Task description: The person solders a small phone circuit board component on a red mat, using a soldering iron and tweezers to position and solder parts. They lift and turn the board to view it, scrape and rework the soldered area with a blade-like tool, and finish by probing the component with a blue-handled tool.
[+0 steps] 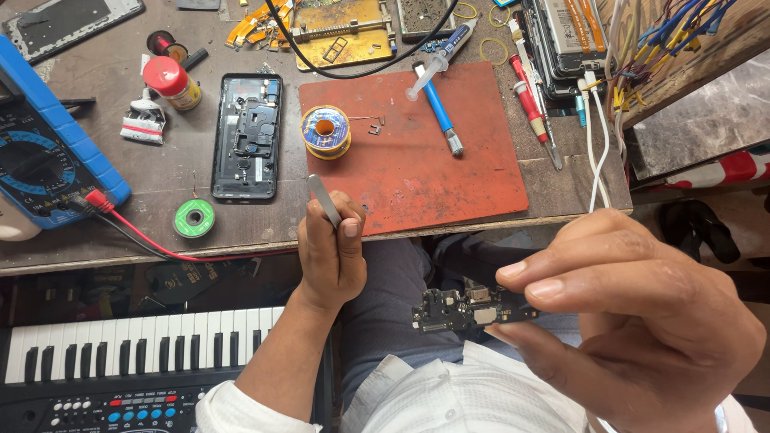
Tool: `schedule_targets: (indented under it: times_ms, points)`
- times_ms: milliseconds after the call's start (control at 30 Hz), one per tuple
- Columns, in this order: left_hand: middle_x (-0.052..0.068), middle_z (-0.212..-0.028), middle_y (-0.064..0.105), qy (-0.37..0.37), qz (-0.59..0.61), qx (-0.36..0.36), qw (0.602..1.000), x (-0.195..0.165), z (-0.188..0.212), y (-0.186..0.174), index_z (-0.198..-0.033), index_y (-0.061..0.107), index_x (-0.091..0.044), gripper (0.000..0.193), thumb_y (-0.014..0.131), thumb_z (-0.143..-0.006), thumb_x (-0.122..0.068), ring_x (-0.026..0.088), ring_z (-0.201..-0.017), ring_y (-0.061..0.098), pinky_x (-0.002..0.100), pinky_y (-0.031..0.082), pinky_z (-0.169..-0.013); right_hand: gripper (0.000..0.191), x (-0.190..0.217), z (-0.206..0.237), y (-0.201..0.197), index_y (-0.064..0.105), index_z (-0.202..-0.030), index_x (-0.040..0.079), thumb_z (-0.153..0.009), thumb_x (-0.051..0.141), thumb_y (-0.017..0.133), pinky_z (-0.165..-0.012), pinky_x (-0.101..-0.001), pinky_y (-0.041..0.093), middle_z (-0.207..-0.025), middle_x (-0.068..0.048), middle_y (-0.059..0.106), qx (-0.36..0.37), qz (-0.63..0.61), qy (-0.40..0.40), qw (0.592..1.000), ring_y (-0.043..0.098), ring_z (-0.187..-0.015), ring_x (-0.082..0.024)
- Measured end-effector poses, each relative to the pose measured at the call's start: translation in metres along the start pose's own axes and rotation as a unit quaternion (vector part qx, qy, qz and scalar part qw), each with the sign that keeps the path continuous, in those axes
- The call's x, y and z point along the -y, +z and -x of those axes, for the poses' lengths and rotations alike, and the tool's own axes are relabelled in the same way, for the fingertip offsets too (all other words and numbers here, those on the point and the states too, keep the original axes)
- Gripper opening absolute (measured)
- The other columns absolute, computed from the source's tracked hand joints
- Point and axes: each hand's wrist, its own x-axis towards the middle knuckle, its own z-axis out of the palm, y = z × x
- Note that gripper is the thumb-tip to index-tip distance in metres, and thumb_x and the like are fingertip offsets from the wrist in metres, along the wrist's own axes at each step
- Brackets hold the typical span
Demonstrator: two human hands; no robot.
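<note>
Right hand [642,321] pinches a small circuit board [469,309] by one end. Left hand [333,252] grips tweezers [323,200]. The board looks light, stiff and fragile; best held at its edges.

Workbench [160,232] – worn grey-brown top, crowded.

Red mat [417,160] sits front-right, carrying a solder spool [325,131], a blue-handled tool [440,114] and a clear syringe [437,60]. Left of the mat: opened phone body [247,136], small green reel [194,218], red-capped bottle [172,82], blue multimeter [44,144] at the left edge with its red lead [144,238] trailing along the front. Back edge – yellow board holder [341,32], red screwdriver [533,104], white cables [597,136]. Small parts near the spool are too tiny to identify, possibly clips.
</note>
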Motion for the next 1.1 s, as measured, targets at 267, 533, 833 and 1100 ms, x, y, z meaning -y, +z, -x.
schedule_targets:
  times_ms: [267,533,833,1100]
  points:
    - [0.008,-0.076,0.051,0.006,-0.008,0.001,1.0,0.001,0.0,0.0,-0.102,0.036,-0.005,0.016,0.042,-0.114,-0.014,0.016,-0.062,0.049,0.032,0.04,-0.058,0.044,-0.002,0.0,0.002,0.064,-0.104,0.002,-0.068,0.0,0.089,-0.073,-0.0274,0.058,-0.097,-0.014,0.072,-0.003,-0.009,-0.001,1.0,0.074,-0.09,-0.019]
    - [0.007,-0.076,0.051,0.002,-0.005,0.003,1.0,0.001,0.0,0.0,-0.104,0.037,-0.005,0.015,0.042,-0.114,-0.014,0.015,-0.063,0.048,0.031,0.04,-0.059,0.043,0.001,0.004,0.008,0.065,-0.105,0.003,-0.07,-0.001,0.09,-0.075,-0.0266,0.057,-0.099,-0.013,0.073,-0.027,-0.001,0.023,0.999,0.075,-0.088,-0.017]
    - [0.007,-0.076,0.049,0.003,0.009,-0.002,1.0,0.002,0.0,0.001,-0.103,0.036,-0.005,0.017,0.042,-0.115,-0.016,0.016,-0.063,0.047,0.031,0.039,-0.059,0.043,0.003,0.002,0.013,0.066,-0.104,0.003,-0.069,-0.005,0.089,-0.076,-0.0251,0.06,-0.1,-0.013,0.072,-0.028,-0.02,0.062,0.997,0.073,-0.093,-0.017]
    - [0.005,-0.071,0.041,0.013,0.037,-0.008,0.999,0.007,0.003,0.0,-0.107,0.038,-0.002,0.032,0.045,-0.113,-0.032,0.017,-0.063,0.048,0.032,0.038,-0.057,0.04,-0.017,0.001,0.02,0.066,-0.106,-0.001,-0.072,-0.012,0.085,-0.086,-0.0295,0.061,-0.102,-0.014,0.071,-0.008,-0.028,0.083,0.996,0.072,-0.099,-0.02]
